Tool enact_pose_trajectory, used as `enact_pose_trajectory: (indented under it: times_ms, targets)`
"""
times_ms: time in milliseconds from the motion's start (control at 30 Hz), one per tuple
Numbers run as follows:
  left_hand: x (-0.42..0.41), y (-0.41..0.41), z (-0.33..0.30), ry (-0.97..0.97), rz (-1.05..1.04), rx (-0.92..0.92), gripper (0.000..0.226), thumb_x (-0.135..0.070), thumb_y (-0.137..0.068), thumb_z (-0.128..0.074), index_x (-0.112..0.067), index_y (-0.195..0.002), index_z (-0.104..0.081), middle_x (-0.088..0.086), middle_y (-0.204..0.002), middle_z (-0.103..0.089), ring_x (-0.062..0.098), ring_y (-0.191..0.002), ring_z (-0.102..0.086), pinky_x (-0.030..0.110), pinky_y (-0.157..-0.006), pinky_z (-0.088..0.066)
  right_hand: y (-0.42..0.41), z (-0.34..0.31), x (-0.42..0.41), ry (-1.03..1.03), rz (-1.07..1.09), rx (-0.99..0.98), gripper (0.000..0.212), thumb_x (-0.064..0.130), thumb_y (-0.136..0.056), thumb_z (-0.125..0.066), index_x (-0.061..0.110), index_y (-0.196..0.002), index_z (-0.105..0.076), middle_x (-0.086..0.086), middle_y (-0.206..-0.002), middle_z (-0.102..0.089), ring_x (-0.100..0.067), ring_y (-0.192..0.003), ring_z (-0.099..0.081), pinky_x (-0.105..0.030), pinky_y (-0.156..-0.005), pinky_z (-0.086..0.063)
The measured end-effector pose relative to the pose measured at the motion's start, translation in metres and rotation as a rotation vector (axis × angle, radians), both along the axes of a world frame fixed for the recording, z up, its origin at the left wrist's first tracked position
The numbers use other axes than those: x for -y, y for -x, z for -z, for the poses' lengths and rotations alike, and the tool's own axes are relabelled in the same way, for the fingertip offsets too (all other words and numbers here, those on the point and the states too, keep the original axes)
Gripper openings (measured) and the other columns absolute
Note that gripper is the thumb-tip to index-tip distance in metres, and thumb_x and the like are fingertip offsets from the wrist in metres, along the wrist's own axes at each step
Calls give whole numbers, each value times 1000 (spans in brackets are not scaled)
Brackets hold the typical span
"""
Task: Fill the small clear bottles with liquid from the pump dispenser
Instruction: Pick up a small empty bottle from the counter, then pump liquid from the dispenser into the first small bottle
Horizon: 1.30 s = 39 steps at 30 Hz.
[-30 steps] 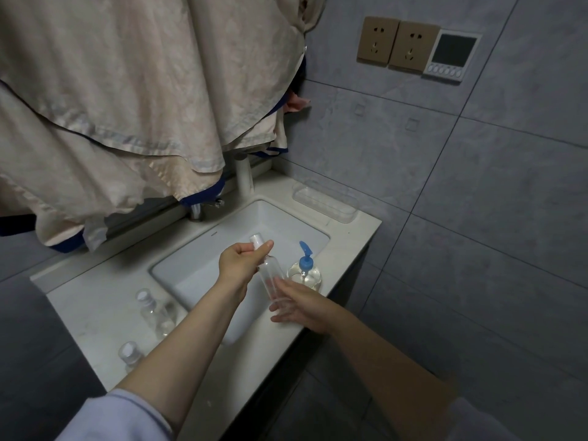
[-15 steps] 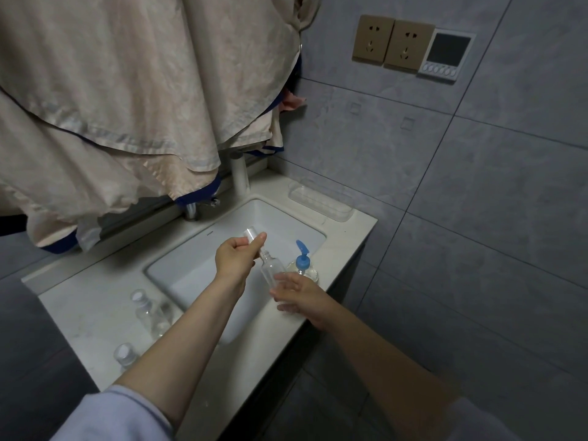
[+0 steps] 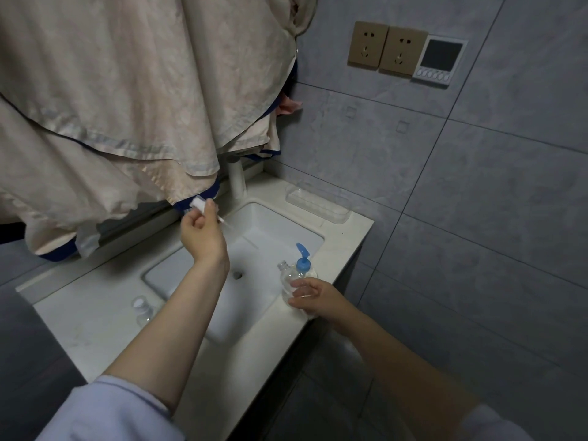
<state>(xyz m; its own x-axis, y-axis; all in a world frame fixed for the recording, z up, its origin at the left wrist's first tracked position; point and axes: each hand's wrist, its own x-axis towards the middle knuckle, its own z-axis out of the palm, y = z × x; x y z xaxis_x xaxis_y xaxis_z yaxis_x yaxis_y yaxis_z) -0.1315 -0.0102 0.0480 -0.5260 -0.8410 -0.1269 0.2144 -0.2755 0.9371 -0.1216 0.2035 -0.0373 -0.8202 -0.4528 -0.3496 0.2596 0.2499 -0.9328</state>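
My right hand (image 3: pixel 313 297) grips a small clear bottle (image 3: pixel 291 283) with its neck open, held upright at the right rim of the sink, just in front of the pump dispenser (image 3: pixel 302 265) with the blue pump head. My left hand (image 3: pixel 202 232) is raised above the sink's back edge and pinches the bottle's white cap (image 3: pixel 199 205), whose thin tube sticks out to the right. Another small capped clear bottle (image 3: pixel 141 308) stands on the counter to the left, partly hidden by my left forearm.
A white sink basin (image 3: pixel 270 230) is set in the pale counter (image 3: pixel 82 326). Hanging cloth (image 3: pixel 111 106) drapes low over the sink's back. A clear soap tray (image 3: pixel 315 205) lies at the counter's back right. Wall sockets (image 3: pixel 386 49) sit on the grey tiled wall.
My left hand has pulled the cap with its tube out of the bottle and lifted it up and back. My right hand has lowered the open bottle beside the dispenser.
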Motion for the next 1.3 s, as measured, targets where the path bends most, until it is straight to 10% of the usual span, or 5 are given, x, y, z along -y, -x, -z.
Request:
enact_pose_trajectory:
  times_ms: [200,533,733,1033,1300]
  targets:
    - [-3,2,3,273,142,84,21,-20,-82,-68,-12,-99,-58,1,-87,-59,9,-74,-53,12,-63,-42,1,0,5,63,162,6,38,14,-79,-76,18,-113,-62,0,-104,-64,-16,-96,-61,-27,-79,-50]
    - [-32,-65,111,1598,900,252,18,-16,-81,-56,-12,-98,-60,6,-102,-58,25,-94,-56,35,-74,-46,6,-3,-11,167,272,-21,39,5,-79,-73,7,-116,-60,-4,-99,-65,-7,-69,-59,-16,-55,-45]
    - [-37,-91,151,1931,1120,348,10,-24,-76,-67,-19,-84,-64,1,-85,-63,17,-74,-62,22,-58,-48,6,-2,-15,146,201,-5,36,7,-79,-74,14,-111,-61,-5,-105,-64,-9,-77,-61,-18,-58,-46]
    - [-45,-83,158,1948,1136,250,24,-15,-58,-82,-21,-79,-71,-5,-68,-67,14,-58,-65,15,-51,-49,-2,8,-8,119,128,15,32,10,-79,-75,23,-104,-62,0,-105,-63,-10,-89,-61,-19,-68,-52]
    - [-41,-75,167,1889,1296,554,54,-23,-84,-55,-21,-136,-41,0,-130,-52,18,-120,-46,25,-100,-28,2,12,-4,116,110,-7,31,13,-78,-76,26,-102,-62,1,-105,-64,-12,-95,-61,-26,-82,-52]
